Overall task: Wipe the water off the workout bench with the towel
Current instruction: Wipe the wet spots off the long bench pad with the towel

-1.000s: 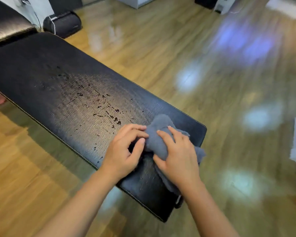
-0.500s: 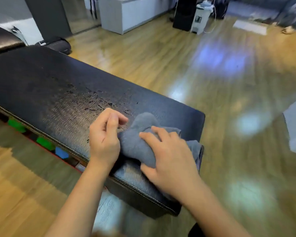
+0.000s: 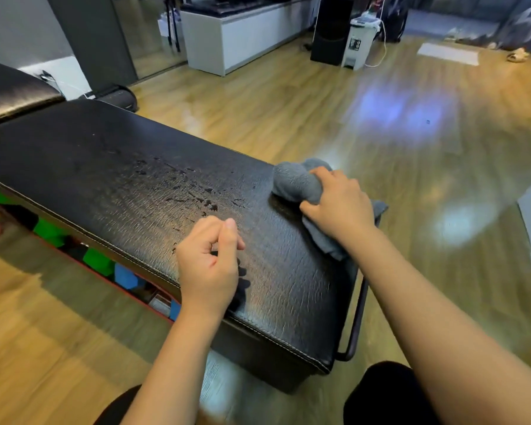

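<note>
The black padded workout bench (image 3: 111,167) runs from the far left to the near right. Dark water drops (image 3: 193,194) are scattered over the middle of its top. A bunched grey towel (image 3: 298,182) lies at the bench's far right edge, and my right hand (image 3: 337,204) presses down on it and grips it; part of the towel hangs past the bench end. My left hand (image 3: 209,265) rests on the near edge of the bench as a loose fist, holding nothing, well apart from the towel.
A wooden floor surrounds the bench. Green and blue items (image 3: 105,262) sit under the bench on the near side. A metal frame bar (image 3: 356,320) sticks out at the bench end. A white cabinet (image 3: 236,35), a black speaker (image 3: 331,32) and a white bin (image 3: 359,44) stand far back.
My left hand let go of the towel and drew back to the near edge as a fist. My right hand carried the towel to the far right edge. The camera tilted up.
</note>
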Demonstrator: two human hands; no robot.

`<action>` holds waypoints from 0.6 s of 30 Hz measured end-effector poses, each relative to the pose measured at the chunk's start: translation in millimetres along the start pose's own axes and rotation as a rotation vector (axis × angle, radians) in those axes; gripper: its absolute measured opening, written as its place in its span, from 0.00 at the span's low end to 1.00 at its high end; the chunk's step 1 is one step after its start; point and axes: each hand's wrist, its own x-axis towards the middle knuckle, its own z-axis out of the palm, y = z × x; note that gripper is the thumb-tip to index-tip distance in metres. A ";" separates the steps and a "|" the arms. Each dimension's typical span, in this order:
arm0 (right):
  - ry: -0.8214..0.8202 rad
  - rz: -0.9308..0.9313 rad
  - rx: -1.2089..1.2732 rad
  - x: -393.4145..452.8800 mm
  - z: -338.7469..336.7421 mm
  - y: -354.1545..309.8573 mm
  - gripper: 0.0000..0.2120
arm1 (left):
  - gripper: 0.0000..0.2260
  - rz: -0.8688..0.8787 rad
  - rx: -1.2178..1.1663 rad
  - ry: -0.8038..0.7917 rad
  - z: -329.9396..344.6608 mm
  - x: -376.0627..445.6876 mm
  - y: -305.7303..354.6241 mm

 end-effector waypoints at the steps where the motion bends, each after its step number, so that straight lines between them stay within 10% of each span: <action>1: -0.003 -0.005 -0.023 -0.4 2.1 -2.1 0.25 | 0.19 -0.026 -0.003 0.009 -0.6 1.8 -0.4; 11: -0.002 -0.398 -0.041 -160.2 -13.0 -77.2 0.29 | 0.12 -0.035 -0.215 0.124 -9.6 3.1 -0.1; 18: -0.090 -0.307 0.021 -78.5 -8.4 -43.5 0.29 | 0.12 -0.031 -0.197 0.116 -6.5 1.4 -0.9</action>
